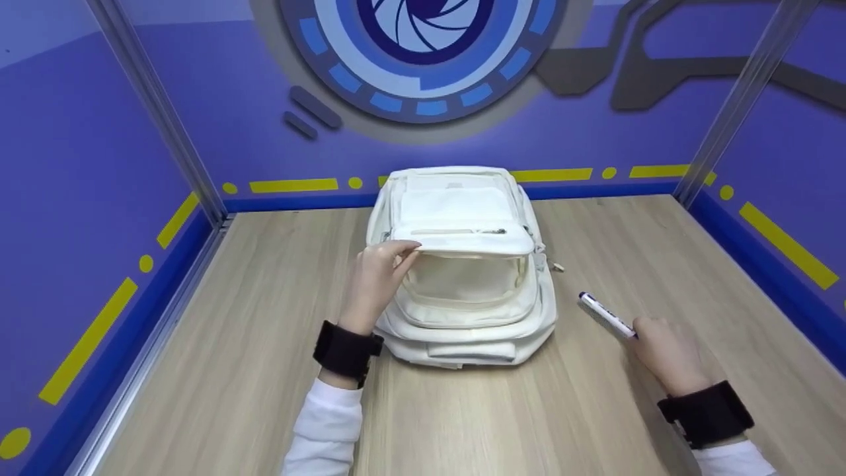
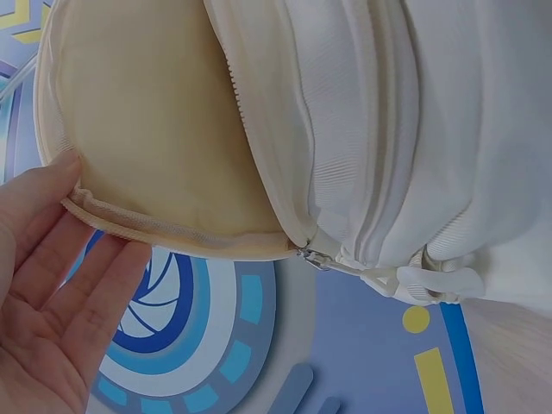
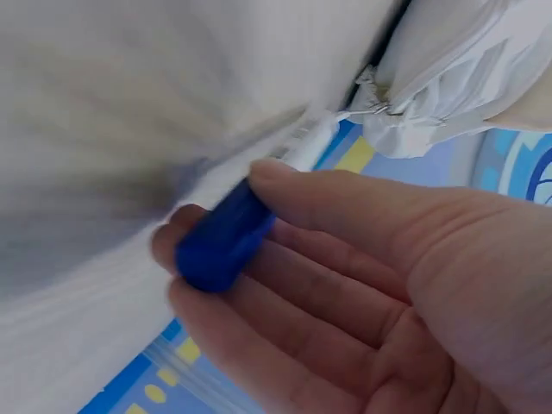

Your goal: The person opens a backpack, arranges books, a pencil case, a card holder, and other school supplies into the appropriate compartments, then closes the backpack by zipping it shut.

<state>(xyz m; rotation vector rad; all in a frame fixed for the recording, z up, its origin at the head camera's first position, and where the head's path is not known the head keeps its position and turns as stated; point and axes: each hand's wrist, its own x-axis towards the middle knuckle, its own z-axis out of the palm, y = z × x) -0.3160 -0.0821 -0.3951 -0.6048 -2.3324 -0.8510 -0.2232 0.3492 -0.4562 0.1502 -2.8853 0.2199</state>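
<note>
A white backpack (image 1: 462, 205) lies on the table with its front pocket unzipped, and the pale lining (image 2: 155, 112) shows inside. My left hand (image 1: 378, 281) pinches the edge of the pocket flap (image 1: 476, 244) between thumb and fingers, holding it up. In the left wrist view a zipper pull (image 2: 317, 257) sits at the corner of the opening. To the right of the backpack, my right hand (image 1: 671, 350) grips a white marker (image 1: 607, 315) by one end. Its blue cap (image 3: 226, 237) lies between thumb and fingers in the right wrist view.
The wooden table (image 1: 264, 317) extends around the backpack. Purple printed panels (image 1: 218, 99) wall it in at the back and both sides. A small zipper tag (image 1: 558, 268) sticks out at the backpack's right side. Metal posts (image 1: 165, 119) stand at the corners.
</note>
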